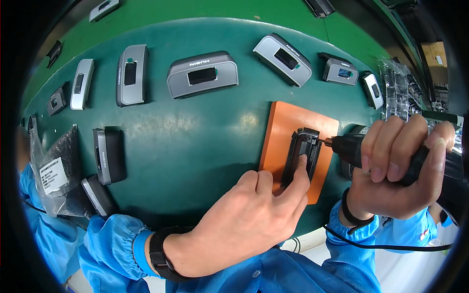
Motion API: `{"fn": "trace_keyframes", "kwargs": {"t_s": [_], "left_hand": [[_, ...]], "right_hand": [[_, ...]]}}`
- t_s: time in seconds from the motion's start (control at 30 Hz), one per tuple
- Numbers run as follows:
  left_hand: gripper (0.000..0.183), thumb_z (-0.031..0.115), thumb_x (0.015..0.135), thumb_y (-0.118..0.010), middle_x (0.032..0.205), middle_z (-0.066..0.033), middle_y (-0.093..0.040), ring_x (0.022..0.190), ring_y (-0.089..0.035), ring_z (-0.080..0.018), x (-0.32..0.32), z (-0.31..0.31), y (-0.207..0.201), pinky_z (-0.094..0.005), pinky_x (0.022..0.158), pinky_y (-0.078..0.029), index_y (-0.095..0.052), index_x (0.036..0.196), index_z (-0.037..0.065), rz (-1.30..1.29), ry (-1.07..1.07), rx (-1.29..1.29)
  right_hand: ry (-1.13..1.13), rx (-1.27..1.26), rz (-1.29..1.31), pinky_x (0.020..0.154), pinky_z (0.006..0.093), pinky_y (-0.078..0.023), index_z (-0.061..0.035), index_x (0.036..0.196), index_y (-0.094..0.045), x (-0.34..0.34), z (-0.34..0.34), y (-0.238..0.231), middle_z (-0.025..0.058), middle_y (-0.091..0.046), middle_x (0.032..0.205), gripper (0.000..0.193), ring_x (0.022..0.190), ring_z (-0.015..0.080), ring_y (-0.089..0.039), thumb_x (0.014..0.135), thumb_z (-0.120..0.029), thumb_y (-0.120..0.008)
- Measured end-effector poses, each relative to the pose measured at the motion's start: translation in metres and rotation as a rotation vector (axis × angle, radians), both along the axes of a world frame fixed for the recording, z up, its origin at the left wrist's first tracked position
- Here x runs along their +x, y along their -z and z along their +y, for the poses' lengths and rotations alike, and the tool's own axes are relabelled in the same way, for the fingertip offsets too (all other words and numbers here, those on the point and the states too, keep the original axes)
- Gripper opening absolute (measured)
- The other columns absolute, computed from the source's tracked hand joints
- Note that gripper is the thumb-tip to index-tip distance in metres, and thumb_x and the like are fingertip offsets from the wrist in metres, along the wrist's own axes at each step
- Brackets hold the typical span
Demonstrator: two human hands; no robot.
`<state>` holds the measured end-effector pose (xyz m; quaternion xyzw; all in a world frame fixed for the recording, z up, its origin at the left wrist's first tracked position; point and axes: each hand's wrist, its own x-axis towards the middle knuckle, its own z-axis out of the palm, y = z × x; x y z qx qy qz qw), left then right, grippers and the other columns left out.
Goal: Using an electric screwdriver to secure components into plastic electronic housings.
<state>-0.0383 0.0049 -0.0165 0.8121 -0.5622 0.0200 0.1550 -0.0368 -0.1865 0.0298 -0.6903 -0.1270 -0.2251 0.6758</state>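
A black plastic housing with an open, recessed inside lies on an orange board at the right of the table. My left hand holds it down, the index finger stretched into it and the other fingers bent. In my right hand, fingers wrapped round it, is a black electric screwdriver. Its thin bit points left and meets the upper right edge of the housing, where a screw is too small to make out.
Several grey-and-black device shells stand in an arc on the green table. A clear bag of small dark parts lies at left, beside another person's blue sleeve. Clear trays sit far right. A black cable crosses my right sleeve.
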Motion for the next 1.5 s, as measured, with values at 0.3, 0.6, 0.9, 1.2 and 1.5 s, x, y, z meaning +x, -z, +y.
{"fn": "trace_keyframes", "kwargs": {"t_s": [0.3, 0.6, 0.9, 1.2, 1.5], "left_hand": [[0.012, 0.012, 0.077, -0.064, 0.128, -0.0099, -0.064, 0.060, -0.048, -0.0138, -0.001, 0.000, -0.001, -0.0225, 0.055, -0.042, -0.067, 0.087, 0.005, -0.008, 0.001, 0.014], [0.017, 0.012, 0.076, -0.064, 0.127, -0.0088, -0.064, 0.061, -0.048, -0.0144, 0.000, 0.000, 0.000, -0.0235, 0.056, -0.044, -0.066, 0.091, 0.005, -0.013, -0.006, 0.000], [0.020, 0.013, 0.076, -0.066, 0.129, -0.0089, -0.063, 0.061, -0.051, -0.0143, 0.005, -0.004, -0.010, -0.0242, 0.056, -0.047, -0.067, 0.095, 0.005, 0.012, 0.084, 0.036], [0.034, 0.014, 0.077, -0.074, 0.133, -0.0138, -0.060, 0.065, -0.055, -0.0177, 0.003, -0.012, -0.017, -0.0286, 0.061, -0.054, -0.068, 0.108, 0.003, 0.076, 0.059, 0.155], [0.050, 0.019, 0.068, -0.082, 0.140, -0.0121, -0.055, 0.068, -0.055, -0.0185, 0.005, -0.010, -0.019, -0.0286, 0.063, -0.054, -0.067, 0.113, 0.003, 0.091, 0.069, 0.198]], "right_hand": [[0.001, 0.016, 0.023, 0.045, 0.0267, -0.037, -0.0124, 0.096, -0.042, 0.001, 0.004, 0.004, -0.0004, -0.040, 0.060, 0.012, 0.044, 0.0094, -0.035, 0.103, -0.021, -0.037], [-0.024, 0.056, -0.010, 0.044, 0.0250, -0.035, -0.0112, 0.093, -0.036, 0.002, 0.011, 0.013, 0.0011, -0.040, 0.060, 0.013, 0.043, 0.0096, -0.034, 0.104, -0.019, -0.035], [0.165, 0.114, -0.206, 0.041, 0.0234, -0.033, -0.0073, 0.089, -0.047, -0.030, -0.052, -0.038, -0.0007, -0.038, 0.061, 0.022, 0.046, 0.0079, -0.035, 0.102, -0.021, -0.037], [0.407, 0.073, -0.123, 0.040, 0.0243, -0.031, -0.0087, 0.101, -0.051, -0.033, -0.083, -0.001, -0.0004, -0.035, 0.057, 0.014, 0.042, 0.0078, -0.032, 0.101, -0.020, -0.043], [0.342, 0.106, -0.097, 0.039, 0.0253, -0.033, -0.0078, 0.105, -0.052, -0.029, -0.091, 0.014, 0.0007, -0.036, 0.058, 0.017, 0.042, 0.0088, -0.032, 0.102, -0.020, -0.042]]}}
